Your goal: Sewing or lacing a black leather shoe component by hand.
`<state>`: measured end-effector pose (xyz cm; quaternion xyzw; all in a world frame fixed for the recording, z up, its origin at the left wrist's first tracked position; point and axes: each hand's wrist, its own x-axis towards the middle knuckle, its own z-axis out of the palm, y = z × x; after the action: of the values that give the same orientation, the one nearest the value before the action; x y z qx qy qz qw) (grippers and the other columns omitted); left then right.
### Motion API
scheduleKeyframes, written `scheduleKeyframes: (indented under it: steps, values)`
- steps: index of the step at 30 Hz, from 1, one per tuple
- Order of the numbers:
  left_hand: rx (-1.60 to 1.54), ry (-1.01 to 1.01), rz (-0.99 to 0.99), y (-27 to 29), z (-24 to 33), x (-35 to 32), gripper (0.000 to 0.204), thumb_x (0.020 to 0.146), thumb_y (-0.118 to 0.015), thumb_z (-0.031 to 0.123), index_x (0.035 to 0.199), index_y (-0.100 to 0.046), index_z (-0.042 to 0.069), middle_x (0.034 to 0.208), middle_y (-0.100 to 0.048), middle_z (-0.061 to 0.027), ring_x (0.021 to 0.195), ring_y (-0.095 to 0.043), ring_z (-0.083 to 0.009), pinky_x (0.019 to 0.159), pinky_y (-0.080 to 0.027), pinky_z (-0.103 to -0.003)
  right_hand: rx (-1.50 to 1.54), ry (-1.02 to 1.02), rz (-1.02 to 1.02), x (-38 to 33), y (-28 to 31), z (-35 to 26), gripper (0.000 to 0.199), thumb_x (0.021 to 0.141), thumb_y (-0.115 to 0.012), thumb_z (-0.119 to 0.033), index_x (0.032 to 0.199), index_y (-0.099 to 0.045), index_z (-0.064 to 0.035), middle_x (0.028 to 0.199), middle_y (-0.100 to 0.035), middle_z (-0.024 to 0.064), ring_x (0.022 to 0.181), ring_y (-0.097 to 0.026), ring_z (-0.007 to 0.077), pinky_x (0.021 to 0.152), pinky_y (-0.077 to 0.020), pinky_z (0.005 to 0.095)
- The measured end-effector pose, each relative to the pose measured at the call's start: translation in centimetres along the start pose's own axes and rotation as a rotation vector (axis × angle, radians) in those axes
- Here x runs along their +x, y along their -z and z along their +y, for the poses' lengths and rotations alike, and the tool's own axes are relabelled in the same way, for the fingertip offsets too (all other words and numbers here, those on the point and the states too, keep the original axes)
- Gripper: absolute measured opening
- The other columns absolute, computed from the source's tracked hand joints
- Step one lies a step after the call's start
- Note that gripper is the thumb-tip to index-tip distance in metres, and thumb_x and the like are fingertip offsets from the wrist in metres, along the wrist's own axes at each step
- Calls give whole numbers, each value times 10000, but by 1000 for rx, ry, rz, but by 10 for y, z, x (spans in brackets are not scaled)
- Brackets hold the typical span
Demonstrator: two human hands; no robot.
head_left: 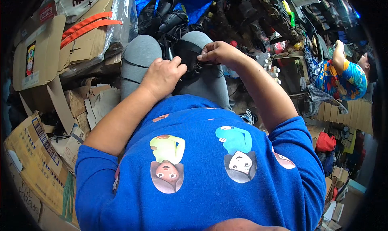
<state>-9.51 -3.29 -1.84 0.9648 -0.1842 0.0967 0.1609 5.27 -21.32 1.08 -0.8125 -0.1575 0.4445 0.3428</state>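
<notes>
A black shoe [189,55] rests across my lap, against my right knee. My left hand [165,76] is closed in a fist at the shoe's left side, round a slim, dark-handled tool [169,52]. Its glossy handle rises above the fingers, and a thin tip shows below them; it looks like an awl. At the shoe's right edge, my right hand [218,53] pinches thumb and forefinger together on what looks like black thread, a dark line trailing beneath the fingers. The fingertips hide part of the shoe's edge. Dark cord [135,64] loops over my left knee.
Several black shoes [165,14] lie beyond my knees beside a blue plastic sheet [198,4]. Cardboard [40,49] with orange strips [91,27] is stacked at left. Cluttered shelves and small bottles [273,69] stand at right, where another person [337,77] sits.
</notes>
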Motion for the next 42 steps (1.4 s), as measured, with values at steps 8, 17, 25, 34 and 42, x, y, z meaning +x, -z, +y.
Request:
scheduleKeyframes:
  steps: [8, 17, 25, 34, 42]
  values:
    - [-644, 171, -14, 37, -29, -3, 318, 765, -663, 108, 1079, -642, 60, 962, -630, -117, 868, -611, -242, 782, -470, -333, -434, 432, 463, -30, -21, -16, 302, 827, -695, -296, 819, -592, -12, 664, -552, -11, 644, -480, 73, 600, -413, 258]
    - [-634, 75, -351, 11, -46, 73, 204, 797, -647, 181, 917, -656, 17, 940, -610, -106, 918, -583, -217, 814, -451, -315, -181, 239, -51, -50, -2, -14, 220, 820, -596, -204, 789, -595, 14, 618, -487, 46, 612, -455, 98, 573, -405, 308]
    - [-1134, 212, -555, 3, -64, 80, 208, 773, -694, 143, 935, -666, 15, 896, -654, -29, 882, -574, -109, 846, -441, -271, -372, 463, 256, -66, -9, -18, 205, 788, -682, -132, 990, -713, -128, 787, -591, 93, 732, -607, 216, 667, -486, 320]
    - [-1186, 213, -600, 1, -72, 77, 286, 776, -626, 70, 1051, -672, 7, 963, -666, -67, 948, -588, -138, 910, -424, -278, -603, 457, 251, -48, -12, -17, 241, 737, -644, -141, 966, -720, -147, 797, -609, 120, 772, -617, 276, 717, -502, 368]
    - [-1116, 123, -628, 4, -62, 90, 272, 770, -613, 28, 1033, -676, -3, 959, -679, -76, 909, -606, -140, 875, -445, -261, -566, 390, 272, -54, -21, -19, 227, 713, -658, -147, 930, -720, -126, 807, -651, 144, 802, -639, 279, 750, -507, 367]
